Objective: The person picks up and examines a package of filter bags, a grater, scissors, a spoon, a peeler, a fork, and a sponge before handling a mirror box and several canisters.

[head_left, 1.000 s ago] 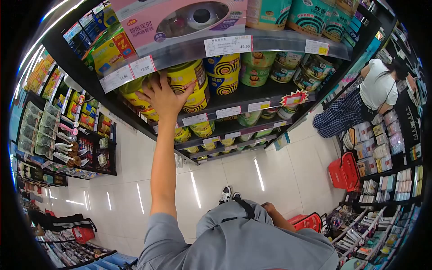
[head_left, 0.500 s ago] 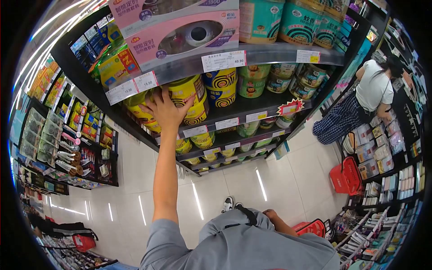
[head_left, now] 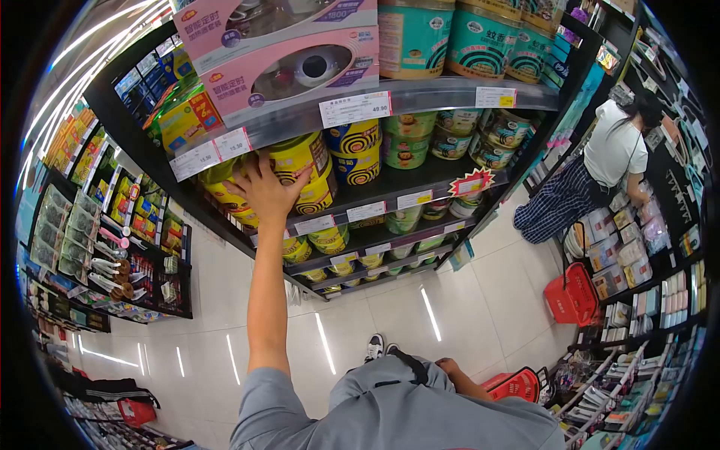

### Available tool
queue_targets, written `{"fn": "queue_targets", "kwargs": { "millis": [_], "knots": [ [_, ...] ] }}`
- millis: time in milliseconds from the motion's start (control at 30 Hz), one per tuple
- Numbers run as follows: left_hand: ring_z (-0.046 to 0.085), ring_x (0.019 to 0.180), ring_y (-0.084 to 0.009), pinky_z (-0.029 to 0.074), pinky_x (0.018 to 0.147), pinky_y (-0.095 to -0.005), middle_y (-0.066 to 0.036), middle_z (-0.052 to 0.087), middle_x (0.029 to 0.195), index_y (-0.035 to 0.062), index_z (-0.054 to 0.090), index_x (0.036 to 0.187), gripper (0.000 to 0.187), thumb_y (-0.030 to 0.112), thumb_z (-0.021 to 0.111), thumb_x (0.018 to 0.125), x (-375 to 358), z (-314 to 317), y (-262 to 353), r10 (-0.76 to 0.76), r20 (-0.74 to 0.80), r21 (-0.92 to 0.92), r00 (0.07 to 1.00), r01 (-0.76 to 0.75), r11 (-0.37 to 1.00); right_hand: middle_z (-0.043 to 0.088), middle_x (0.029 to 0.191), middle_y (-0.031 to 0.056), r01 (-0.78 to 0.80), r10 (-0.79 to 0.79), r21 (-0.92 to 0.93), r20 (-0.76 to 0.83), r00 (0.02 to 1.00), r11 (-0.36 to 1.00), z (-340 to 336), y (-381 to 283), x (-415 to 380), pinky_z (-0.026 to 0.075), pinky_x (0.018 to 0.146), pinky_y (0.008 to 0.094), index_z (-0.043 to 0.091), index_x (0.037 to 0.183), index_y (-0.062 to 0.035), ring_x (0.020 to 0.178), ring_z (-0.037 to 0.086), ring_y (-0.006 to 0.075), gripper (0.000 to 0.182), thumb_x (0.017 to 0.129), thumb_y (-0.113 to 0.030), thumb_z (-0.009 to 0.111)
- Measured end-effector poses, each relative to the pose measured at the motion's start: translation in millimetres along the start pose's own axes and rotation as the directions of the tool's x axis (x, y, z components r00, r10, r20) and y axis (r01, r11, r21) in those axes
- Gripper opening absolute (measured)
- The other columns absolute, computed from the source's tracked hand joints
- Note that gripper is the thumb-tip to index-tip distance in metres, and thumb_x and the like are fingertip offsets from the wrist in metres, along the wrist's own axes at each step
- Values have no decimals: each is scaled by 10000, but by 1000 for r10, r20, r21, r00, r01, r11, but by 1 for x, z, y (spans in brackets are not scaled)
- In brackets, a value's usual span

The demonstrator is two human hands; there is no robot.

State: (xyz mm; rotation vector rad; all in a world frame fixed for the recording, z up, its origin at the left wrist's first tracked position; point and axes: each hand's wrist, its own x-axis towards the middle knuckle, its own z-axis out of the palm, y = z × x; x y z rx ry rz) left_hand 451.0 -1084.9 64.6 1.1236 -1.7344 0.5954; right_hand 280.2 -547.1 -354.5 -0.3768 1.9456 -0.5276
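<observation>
My left hand point(head_left: 268, 193) reaches up to the shelf under the pink boxes. Its fingers are spread over the fronts of stacked yellow tins point(head_left: 304, 156) marked with dark spirals, and they do not wrap round any of them. To the right stand blue-and-yellow tins point(head_left: 358, 161) and green tins point(head_left: 407, 142). My right hand point(head_left: 448, 366) is low by my body, mostly hidden by the grey shirt, so its fingers cannot be made out. A red shopping basket point(head_left: 514, 386) shows beside my right forearm.
Pink boxes point(head_left: 292, 75) and teal tubs point(head_left: 484, 45) stand on the shelf above, behind a price-tag rail point(head_left: 300, 116). A person in a white top point(head_left: 615, 146) stands at the right-hand shelves, near another red basket point(head_left: 571, 294). A display rack point(head_left: 112, 247) is on the left.
The view has shifted slightly, so the shelf and my left hand appear a little further left. My left hand stays spread against the yellow tins.
</observation>
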Motion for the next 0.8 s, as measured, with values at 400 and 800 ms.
{"fn": "queue_targets", "kwargs": {
  "millis": [400, 800],
  "knots": [
    [340, 1091, -385, 121, 919, -661, -172, 449, 1117, 60, 413, 1207, 866, 641, 631, 603, 1, -4, 6, 39, -16, 47, 999, -38, 998, 659, 902, 133, 23, -28, -69, -62, 998, 997, -8, 74, 5, 476, 766, 312, 685, 865, -72, 870, 618, 244, 251, 706, -239, 584],
    [356, 1087, -368, 117, 934, -662, -162, 459, 1123, 71, 428, 1206, 852, 640, 628, 604, 2, -1, 7, 16, 6, 98, 1000, -17, 995, 639, 969, 177, -233, 239, 76, -97, 966, 970, 1, 110, -21, 466, 805, 321, 676, 934, -58, 944, 604, 266, 348, 678, -291, 643]
  ]
}}
